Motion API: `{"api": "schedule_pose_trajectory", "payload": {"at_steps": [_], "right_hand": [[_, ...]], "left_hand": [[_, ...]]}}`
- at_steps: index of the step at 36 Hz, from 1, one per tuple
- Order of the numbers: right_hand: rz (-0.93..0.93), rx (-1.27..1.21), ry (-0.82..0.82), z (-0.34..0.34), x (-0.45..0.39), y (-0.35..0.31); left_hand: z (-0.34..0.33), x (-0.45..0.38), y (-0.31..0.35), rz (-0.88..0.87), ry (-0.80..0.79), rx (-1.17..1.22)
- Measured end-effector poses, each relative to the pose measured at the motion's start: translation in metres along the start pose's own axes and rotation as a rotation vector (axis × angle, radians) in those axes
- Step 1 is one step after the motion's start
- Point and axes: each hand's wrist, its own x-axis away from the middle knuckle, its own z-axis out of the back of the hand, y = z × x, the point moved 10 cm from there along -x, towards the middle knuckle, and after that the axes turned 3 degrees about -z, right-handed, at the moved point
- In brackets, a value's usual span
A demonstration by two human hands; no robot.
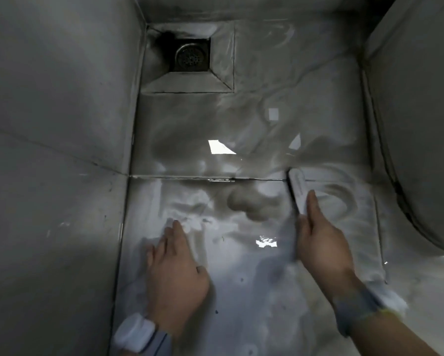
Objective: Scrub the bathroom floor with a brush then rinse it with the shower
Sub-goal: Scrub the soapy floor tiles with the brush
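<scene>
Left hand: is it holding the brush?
No, the left hand lies flat with straight fingers on the wet floor, while the right hand grips the brush.

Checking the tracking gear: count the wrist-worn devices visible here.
2. One wrist device is on the left hand, flat on the wet floor; one wristband is on the right hand gripping the brush.

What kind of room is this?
Most likely a bathroom or shower area: wet tiled floor, recessed floor drain in the corner, and the right hand scrubbing with a brush.
</scene>
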Motion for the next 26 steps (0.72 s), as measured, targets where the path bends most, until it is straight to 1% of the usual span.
{"api": "schedule_pose_trajectory", "payload": {"at_steps": [1, 3, 5, 7, 9, 11, 13, 14, 16, 18, 22, 24, 26], "right_hand": [[0.023, -0.018, 0.005, -0.008, -0.002, -0.019], [0.119, 0.016, -0.055, -0.035, 0.01, -0.057], [0.188, 0.077, -0.123, -0.058, 0.031, -0.07], [0.153, 0.134, -0.152, -0.06, 0.039, -0.048], [0.092, 0.136, -0.123, -0.044, 0.038, -0.026], [0.085, 0.115, -0.095, -0.038, 0.034, -0.034], [0.134, 0.095, -0.072, -0.048, 0.026, -0.066], [0.167, 0.098, -0.096, -0.058, 0.024, -0.086], [0.252, 0.155, -0.206, -0.083, 0.035, -0.117], [0.279, 0.195, -0.286, -0.094, 0.053, -0.111], [0.212, 0.248, -0.204, -0.06, 0.054, -0.06], [0.182, 0.195, -0.116, -0.048, 0.034, -0.067], [0.195, 0.159, -0.085, -0.058, 0.022, -0.104]], "left_hand": [[0.001, -0.001, -0.002, 0.003, 0.01, 0.005], [0.001, -0.001, -0.007, 0.018, 0.001, 0.032], [0.003, -0.003, -0.011, 0.023, -0.009, 0.057], [0.006, -0.003, -0.01, 0.024, -0.024, 0.078], [0.009, -0.004, -0.006, 0.025, -0.024, 0.075], [0.008, -0.003, -0.007, 0.032, -0.025, 0.076], [0.003, 0.0, -0.005, 0.028, -0.027, 0.077], [0.001, 0.002, -0.006, 0.03, -0.03, 0.088], [0.001, 0.003, -0.009, 0.049, -0.039, 0.139], [0.004, 0.002, -0.014, 0.078, -0.033, 0.199], [0.008, 0.005, -0.015, 0.085, -0.025, 0.237], [0.005, 0.005, -0.012, 0.079, -0.021, 0.262], [0.001, 0.006, -0.012, 0.07, -0.025, 0.279]]}}
